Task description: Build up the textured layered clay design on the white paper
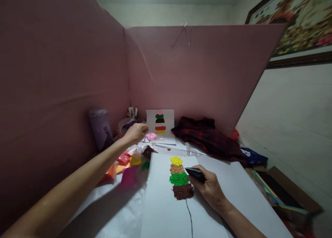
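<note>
My right hand (211, 189) grips a black tool (196, 174) with a tapered end, its tip beside the clay stack on a white sheet (160, 210). That stack is made of textured bands: yellow clay (176, 161), tan clay (176, 169), green clay (178, 179) and dark brown clay (183, 192). A thin dark line (190, 217) runs down the paper below them. My left hand (137, 132) reaches over the back left with fingers curled together; whatever they hold is hidden. Nearest to it are a pink clay packet (151, 136) and a second sheet (168, 117) with coloured bands.
Bagged clay lies at left: red (123, 158), yellow (135, 161), magenta (128, 177) and orange (107, 174). A purple cylinder (100, 129) stands behind. Dark red plaid cloth (207, 136) lies at the back. An open cardboard box (295, 186) is at right. Pink panels (186, 75) enclose the table.
</note>
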A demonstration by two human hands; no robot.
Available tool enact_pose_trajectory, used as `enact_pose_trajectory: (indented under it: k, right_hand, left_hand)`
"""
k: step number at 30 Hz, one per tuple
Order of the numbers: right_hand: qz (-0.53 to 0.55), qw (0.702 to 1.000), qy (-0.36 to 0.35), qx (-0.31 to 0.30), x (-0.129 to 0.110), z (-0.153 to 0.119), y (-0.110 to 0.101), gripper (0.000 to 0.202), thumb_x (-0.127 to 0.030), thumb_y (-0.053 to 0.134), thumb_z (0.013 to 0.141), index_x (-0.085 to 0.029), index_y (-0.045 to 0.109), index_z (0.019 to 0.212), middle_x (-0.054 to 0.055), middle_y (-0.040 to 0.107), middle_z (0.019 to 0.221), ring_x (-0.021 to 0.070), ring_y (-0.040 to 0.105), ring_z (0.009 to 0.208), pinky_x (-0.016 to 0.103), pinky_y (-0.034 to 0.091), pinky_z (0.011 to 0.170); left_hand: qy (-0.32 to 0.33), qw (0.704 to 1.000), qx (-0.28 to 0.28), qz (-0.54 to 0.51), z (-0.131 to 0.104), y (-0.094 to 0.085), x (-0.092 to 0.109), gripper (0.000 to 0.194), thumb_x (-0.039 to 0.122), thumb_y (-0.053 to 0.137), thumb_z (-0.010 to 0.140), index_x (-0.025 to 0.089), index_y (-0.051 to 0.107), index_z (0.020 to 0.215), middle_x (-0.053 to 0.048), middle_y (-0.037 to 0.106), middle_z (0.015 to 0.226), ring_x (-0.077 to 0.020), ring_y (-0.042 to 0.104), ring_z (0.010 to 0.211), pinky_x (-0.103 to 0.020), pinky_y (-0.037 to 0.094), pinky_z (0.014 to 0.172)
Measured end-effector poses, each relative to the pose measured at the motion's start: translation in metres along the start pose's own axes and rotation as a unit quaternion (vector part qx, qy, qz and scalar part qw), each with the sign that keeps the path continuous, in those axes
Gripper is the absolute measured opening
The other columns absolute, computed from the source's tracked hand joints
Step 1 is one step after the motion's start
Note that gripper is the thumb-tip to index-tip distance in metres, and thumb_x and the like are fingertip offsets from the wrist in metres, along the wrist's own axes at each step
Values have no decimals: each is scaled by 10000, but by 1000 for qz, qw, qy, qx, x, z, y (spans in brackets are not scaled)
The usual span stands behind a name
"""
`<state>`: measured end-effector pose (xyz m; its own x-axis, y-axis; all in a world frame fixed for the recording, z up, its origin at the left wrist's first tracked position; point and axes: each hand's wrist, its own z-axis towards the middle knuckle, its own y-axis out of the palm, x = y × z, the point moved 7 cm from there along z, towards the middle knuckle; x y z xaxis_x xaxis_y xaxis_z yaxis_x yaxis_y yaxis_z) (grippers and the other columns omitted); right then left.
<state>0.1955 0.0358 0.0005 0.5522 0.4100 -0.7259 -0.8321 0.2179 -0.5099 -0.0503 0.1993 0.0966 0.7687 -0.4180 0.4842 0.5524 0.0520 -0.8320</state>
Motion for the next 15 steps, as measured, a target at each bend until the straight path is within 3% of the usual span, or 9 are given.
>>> enact_pose_trajectory:
  k: [4,6,8,11,13,15]
  right_hand:
    - [43,999,-6,6,0,-1,-1,206,-353,590,818,-171,609,913,23,630,760,165,570,661,249,460,619]
    - [46,999,-9,7,-1,-1,-1,202,-345,586,823,-172,606,924,26,636,786,166,576,683,249,460,639]
    - [33,999,-12,0,-4,-2,-1,202,-340,601,813,-173,596,926,21,639,782,166,578,687,251,457,650]
    - [21,1000,-15,-17,-9,-4,1,224,-334,626,787,-174,564,930,16,641,784,166,583,688,252,455,648]
    - [21,999,-14,-28,-12,-5,3,260,-311,652,762,-176,548,958,14,641,801,163,581,695,252,454,650]
    - [13,999,-13,-33,-14,-6,3,257,-290,669,738,-172,543,928,4,619,747,151,553,645,244,443,604]
  left_hand:
    - [71,991,-82,-73,-49,47,57,220,254,546,775,137,700,882,-69,697,898,-146,606,785,-217,443,673]
    - [114,965,-162,-171,-77,73,87,414,310,612,746,143,620,1125,-88,672,1018,-144,611,824,-210,462,663]
    - [159,938,-199,-233,-100,90,112,508,297,650,715,126,573,1186,-102,659,991,-158,599,836,-235,467,695]
    - [177,951,-127,-217,-114,99,126,234,172,558,747,127,660,952,-55,647,801,-137,560,691,-246,435,641]
    - [152,954,-82,-245,-115,101,123,165,151,501,772,127,648,841,-37,630,720,-134,557,665,-245,425,622]
    - [92,941,-78,-316,-113,106,112,145,222,500,790,130,602,742,-11,588,614,-123,552,570,-232,423,546]
